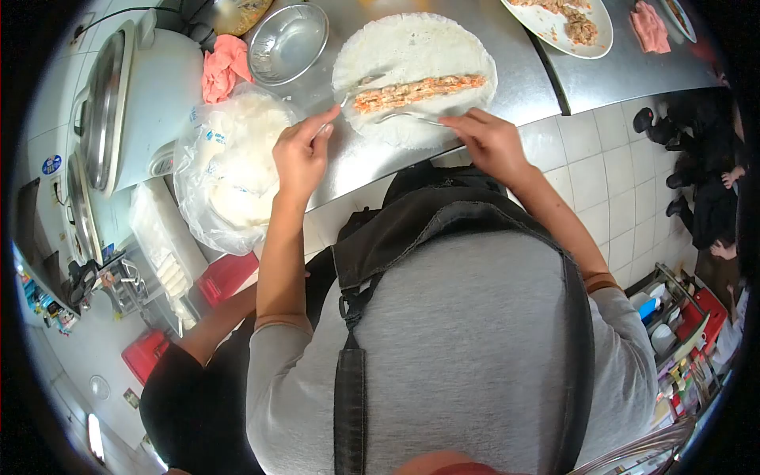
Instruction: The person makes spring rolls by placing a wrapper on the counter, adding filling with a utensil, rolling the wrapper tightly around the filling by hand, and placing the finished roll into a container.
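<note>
On the steel bench [526, 99] lies a round wrapper [396, 47]; the filling strip [419, 93] has its long axis crosswise, right end angled slightly away, just beyond the left grip [302, 154] and right grip [492, 146], each closed round a metal utensil [419, 119].

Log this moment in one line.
left hand: holding utensil; right hand: holding second utensil; round white sheet: spread on counter; orange filling: strip on sheet

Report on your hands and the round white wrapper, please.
Left hand, right hand: each gripping a metal utensil. Round white wrapper: unrolled, orange-flecked filling strip across it. Translucent plastic bag beside left forearm, off the wrapper.
</note>
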Tool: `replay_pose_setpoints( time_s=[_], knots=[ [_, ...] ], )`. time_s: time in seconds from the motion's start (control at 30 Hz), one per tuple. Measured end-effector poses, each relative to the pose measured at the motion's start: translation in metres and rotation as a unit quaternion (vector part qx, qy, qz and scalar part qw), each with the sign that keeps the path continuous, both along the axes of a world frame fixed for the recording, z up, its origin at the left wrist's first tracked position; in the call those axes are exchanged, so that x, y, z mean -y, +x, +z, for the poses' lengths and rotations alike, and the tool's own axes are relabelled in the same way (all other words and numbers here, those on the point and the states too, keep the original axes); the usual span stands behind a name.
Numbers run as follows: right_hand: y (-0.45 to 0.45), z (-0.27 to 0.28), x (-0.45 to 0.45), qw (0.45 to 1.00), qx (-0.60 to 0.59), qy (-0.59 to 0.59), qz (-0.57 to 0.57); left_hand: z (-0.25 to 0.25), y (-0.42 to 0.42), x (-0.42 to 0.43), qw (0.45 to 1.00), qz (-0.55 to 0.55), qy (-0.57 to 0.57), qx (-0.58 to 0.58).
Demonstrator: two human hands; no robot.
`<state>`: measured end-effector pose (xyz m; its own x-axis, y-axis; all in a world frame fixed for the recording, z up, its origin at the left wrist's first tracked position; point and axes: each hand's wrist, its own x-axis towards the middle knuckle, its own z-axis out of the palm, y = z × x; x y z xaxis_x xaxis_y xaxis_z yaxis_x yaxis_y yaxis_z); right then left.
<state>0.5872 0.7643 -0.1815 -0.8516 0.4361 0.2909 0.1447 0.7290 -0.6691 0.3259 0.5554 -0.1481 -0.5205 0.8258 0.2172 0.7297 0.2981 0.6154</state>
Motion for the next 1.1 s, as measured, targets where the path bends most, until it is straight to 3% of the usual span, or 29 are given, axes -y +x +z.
replay_pose_setpoints(
  time_s=[0.17, 0.27, 0.37, 0.43, 0.57, 0.87, 0.97, 1.1],
  knots=[
    [-0.005, -0.006, -0.002, 0.998, 0.005, 0.051, -0.046, -0.010, 0.008, 0.006, 0.996, -0.063, -0.029, -0.057],
    [0.001, -0.005, -0.001, 0.999, 0.005, 0.043, -0.030, -0.009, 0.013, 0.001, 0.999, -0.008, 0.015, 0.032],
    [0.003, -0.006, -0.009, 0.998, 0.007, 0.041, -0.042, -0.015, 0.027, -0.019, 0.999, -0.005, 0.033, 0.009],
    [0.012, -0.005, -0.018, 0.996, 0.021, 0.043, -0.077, -0.015, 0.038, -0.022, 0.997, -0.070, -0.017, -0.041],
    [0.031, 0.002, -0.026, 0.994, 0.048, -0.022, -0.095, -0.012, 0.044, -0.031, 0.995, -0.065, 0.055, -0.042],
    [0.056, 0.012, -0.048, 0.983, 0.075, -0.071, -0.154, -0.013, 0.058, -0.052, 0.995, -0.099, 0.021, -0.028],
    [0.061, 0.009, -0.049, 0.981, 0.054, -0.134, -0.129, -0.014, 0.052, -0.053, 0.995, -0.059, 0.084, 0.010],
    [0.041, 0.011, -0.028, 0.994, 0.050, -0.060, -0.080, -0.020, 0.052, -0.052, 0.997, -0.019, 0.065, -0.031]
  ],
)
